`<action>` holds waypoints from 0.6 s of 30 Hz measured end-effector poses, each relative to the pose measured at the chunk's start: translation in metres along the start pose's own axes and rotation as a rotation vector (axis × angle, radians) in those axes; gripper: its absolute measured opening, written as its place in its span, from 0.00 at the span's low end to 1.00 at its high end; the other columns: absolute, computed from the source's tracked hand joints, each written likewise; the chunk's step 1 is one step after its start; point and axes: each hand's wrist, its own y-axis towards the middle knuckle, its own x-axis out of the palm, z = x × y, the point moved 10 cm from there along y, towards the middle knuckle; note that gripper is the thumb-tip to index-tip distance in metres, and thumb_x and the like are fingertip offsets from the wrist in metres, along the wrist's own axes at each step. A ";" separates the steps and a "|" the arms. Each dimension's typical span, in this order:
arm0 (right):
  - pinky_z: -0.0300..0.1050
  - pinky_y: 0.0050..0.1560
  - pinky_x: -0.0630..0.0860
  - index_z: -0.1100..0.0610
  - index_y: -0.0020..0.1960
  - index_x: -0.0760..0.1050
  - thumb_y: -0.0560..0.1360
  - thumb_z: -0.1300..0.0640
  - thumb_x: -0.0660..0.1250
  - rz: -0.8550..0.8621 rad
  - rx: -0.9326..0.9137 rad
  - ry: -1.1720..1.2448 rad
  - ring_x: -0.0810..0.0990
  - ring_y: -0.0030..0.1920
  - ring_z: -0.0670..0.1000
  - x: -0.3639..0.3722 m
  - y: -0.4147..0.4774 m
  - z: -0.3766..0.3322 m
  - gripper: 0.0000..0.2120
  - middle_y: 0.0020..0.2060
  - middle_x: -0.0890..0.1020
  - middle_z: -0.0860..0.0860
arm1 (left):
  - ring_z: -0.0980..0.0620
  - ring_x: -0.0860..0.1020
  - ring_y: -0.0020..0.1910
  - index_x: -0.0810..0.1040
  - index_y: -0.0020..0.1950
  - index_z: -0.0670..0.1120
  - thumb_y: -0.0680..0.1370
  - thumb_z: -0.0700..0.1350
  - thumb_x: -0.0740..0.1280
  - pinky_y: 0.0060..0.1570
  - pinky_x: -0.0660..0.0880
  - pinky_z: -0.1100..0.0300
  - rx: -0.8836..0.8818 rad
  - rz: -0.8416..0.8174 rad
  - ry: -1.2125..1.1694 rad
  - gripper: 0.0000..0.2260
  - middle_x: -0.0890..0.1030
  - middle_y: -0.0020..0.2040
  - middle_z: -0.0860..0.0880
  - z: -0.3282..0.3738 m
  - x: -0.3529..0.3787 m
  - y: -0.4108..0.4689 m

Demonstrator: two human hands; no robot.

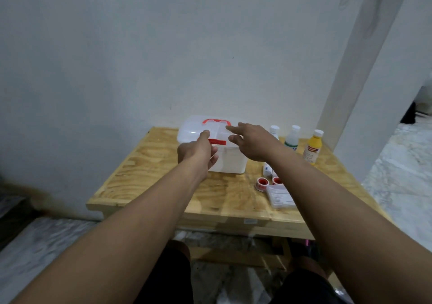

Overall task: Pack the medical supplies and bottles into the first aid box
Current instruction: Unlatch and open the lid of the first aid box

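A white first aid box [230, 160] with a clear lid, a red handle and a red front latch [218, 142] stands at the back middle of the wooden table [163, 182]. The lid is down. My left hand [198, 153] is at the box's front, thumb on the lid edge beside the latch and fingers curled against the front wall. My right hand [251, 141] hovers over the lid's right side, fingers spread, holding nothing. Right of the box stand three bottles: two clear ones [292, 137] with white caps and a yellow one [313, 148].
Two red-and-white tape rolls [261, 183], a small white tube and a clear flat case [280, 196] lie on the table right of the box, partly under my right forearm. A white wall rises behind the table, a pillar at the right. My knees are below the table's front edge.
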 end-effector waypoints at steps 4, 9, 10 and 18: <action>0.53 0.75 0.58 0.47 0.80 0.58 0.81 0.45 0.61 -0.007 -0.016 0.045 0.59 0.78 0.56 0.003 -0.001 0.004 0.29 0.79 0.60 0.54 | 0.53 0.79 0.29 0.81 0.45 0.41 0.77 0.49 0.71 0.28 0.78 0.63 0.059 -0.066 0.108 0.11 0.81 0.34 0.48 0.023 0.000 -0.003; 0.51 0.73 0.61 0.50 0.80 0.58 0.77 0.47 0.69 0.065 0.005 0.114 0.63 0.76 0.55 0.004 0.000 0.013 0.36 0.78 0.64 0.52 | 0.53 0.78 0.28 0.82 0.50 0.40 0.78 0.50 0.69 0.27 0.78 0.64 0.053 -0.138 0.197 0.12 0.82 0.36 0.47 0.038 0.009 -0.005; 0.51 0.74 0.61 0.50 0.80 0.58 0.77 0.47 0.69 0.077 0.007 0.126 0.63 0.76 0.55 0.003 0.000 0.015 0.36 0.78 0.63 0.51 | 0.53 0.78 0.28 0.82 0.51 0.40 0.78 0.50 0.69 0.27 0.77 0.64 0.056 -0.146 0.217 0.13 0.82 0.37 0.46 0.040 0.010 -0.004; 0.51 0.71 0.65 0.47 0.76 0.66 0.72 0.45 0.75 0.120 0.007 0.211 0.67 0.75 0.54 -0.005 0.003 0.026 0.35 0.76 0.68 0.47 | 0.54 0.78 0.31 0.82 0.50 0.41 0.76 0.44 0.70 0.28 0.76 0.65 0.136 -0.236 0.433 0.07 0.83 0.41 0.48 0.051 0.010 -0.001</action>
